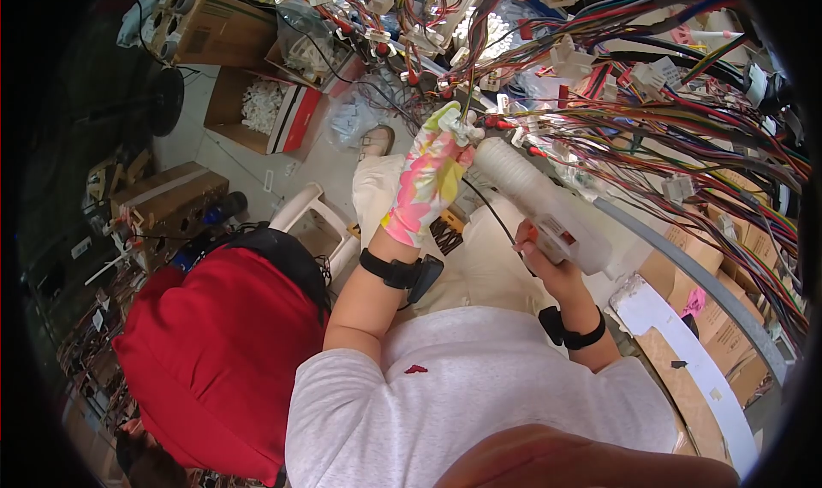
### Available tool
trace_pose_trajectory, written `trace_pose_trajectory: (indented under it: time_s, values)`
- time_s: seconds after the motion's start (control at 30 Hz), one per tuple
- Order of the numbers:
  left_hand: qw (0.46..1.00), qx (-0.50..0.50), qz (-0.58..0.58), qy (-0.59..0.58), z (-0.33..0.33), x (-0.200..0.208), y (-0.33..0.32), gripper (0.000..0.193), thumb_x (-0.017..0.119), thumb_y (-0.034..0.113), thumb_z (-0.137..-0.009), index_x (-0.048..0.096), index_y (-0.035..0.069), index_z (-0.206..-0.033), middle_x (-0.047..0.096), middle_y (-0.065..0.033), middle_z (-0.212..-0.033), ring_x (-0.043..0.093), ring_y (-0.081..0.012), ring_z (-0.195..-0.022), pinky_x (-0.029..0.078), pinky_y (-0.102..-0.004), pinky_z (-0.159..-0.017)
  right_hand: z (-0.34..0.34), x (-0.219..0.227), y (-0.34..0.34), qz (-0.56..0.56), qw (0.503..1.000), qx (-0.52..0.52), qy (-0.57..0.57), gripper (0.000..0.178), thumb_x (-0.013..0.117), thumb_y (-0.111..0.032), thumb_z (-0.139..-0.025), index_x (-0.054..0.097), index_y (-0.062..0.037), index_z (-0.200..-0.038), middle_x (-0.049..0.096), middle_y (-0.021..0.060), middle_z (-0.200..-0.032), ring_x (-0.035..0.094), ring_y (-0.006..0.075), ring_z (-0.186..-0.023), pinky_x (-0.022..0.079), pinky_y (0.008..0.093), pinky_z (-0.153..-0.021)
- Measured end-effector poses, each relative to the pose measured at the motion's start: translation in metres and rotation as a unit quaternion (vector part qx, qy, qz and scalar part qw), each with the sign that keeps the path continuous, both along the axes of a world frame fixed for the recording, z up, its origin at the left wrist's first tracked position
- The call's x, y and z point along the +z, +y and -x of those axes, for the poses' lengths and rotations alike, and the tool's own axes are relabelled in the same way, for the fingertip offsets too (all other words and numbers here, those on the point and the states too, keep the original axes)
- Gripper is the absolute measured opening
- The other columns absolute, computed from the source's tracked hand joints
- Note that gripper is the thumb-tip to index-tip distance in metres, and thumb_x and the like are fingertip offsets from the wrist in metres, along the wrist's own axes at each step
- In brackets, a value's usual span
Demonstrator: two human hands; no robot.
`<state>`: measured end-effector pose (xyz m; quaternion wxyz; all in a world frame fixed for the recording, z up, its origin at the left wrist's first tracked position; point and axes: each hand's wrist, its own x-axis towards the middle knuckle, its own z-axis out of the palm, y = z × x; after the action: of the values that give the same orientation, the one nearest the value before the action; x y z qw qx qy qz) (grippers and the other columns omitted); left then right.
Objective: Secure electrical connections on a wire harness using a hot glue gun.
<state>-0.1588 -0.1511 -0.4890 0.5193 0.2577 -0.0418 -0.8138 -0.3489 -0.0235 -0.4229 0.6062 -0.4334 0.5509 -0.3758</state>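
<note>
My left hand (435, 164), in a pink, white and yellow floral glove, is raised to the hanging wires. Its fingers close around a white connector (467, 131) with wires running up from it. My right hand (549, 264) is bare and curls against the lower side of a long, translucent whitish, ribbed plastic object (541, 199) with a small label. That object slants from near the left fingertips down to the right; its exact kind is unclear. A thin black cable (490, 204) runs down to my right fingers.
Thick bundles of coloured wires (676, 128) with white connectors hang ahead and right. A curved grey metal bar (685, 265) crosses the right side. Open cardboard boxes (231, 111) and a white stool (318, 218) stand left. A person in red (227, 351) is close on my left.
</note>
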Motion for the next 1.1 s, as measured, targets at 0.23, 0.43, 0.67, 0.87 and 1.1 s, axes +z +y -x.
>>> trace_pose_trajectory:
  time_s: [0.23,0.43,0.67,0.87,1.1]
  values:
    - [0.998,-0.053,-0.026,0.023,-0.009,-0.016,0.002,0.042,0.056,0.029,-0.096,0.048,0.006,-0.131,0.062,-0.0073,-0.109,0.059,-0.0158,-0.094,0.047,-0.0291,-0.076,-0.008,0.010,-0.003,-0.003,0.996,-0.063,-0.068,0.040,0.058,0.000,-0.086,0.049,-0.0014,-0.125,0.057,0.0105,-0.105,0.056,0.0203,-0.099,0.052,0.0348,-0.080]
    - [0.994,-0.098,0.018,0.037,-0.010,-0.020,-0.005,0.042,0.049,0.044,-0.097,0.055,0.009,-0.119,0.062,-0.0050,-0.106,0.059,-0.0158,-0.086,0.047,-0.0327,-0.075,-0.009,0.010,-0.005,-0.005,0.996,-0.061,-0.066,0.044,0.058,-0.002,-0.087,0.047,-0.0021,-0.129,0.057,0.0116,-0.113,0.056,0.0228,-0.108,0.052,0.0372,-0.086]
    - [0.984,-0.128,-0.118,0.036,-0.010,-0.008,-0.013,0.042,0.051,0.042,-0.093,0.061,0.006,-0.112,0.066,-0.0026,-0.094,0.060,-0.0150,-0.075,0.046,-0.0298,-0.067,-0.007,0.006,-0.001,-0.041,0.999,-0.030,-0.019,0.033,0.058,-0.004,-0.084,0.054,-0.0047,-0.117,0.058,0.0079,-0.105,0.056,0.0158,-0.097,0.049,0.0315,-0.084]
    - [0.976,-0.137,-0.159,0.051,-0.007,-0.006,-0.016,0.048,0.053,0.043,-0.090,0.064,0.001,-0.111,0.067,-0.0032,-0.087,0.058,-0.0143,-0.069,0.045,-0.0268,-0.064,-0.007,-0.001,0.002,-0.034,0.999,-0.004,0.016,0.034,0.058,-0.004,-0.084,0.053,-0.0055,-0.118,0.058,0.0067,-0.102,0.055,0.0123,-0.086,0.050,0.0296,-0.078]
    - [0.972,-0.135,-0.194,0.000,-0.004,-0.004,-0.017,0.048,0.054,0.047,-0.089,0.068,0.005,-0.106,0.064,0.0039,-0.077,0.047,-0.0074,-0.053,0.036,-0.0226,-0.053,-0.007,-0.002,0.002,-0.026,0.999,-0.002,0.023,0.042,0.059,-0.003,-0.084,0.050,-0.0055,-0.126,0.058,0.0066,-0.101,0.055,0.0108,-0.086,0.052,0.0292,-0.076]
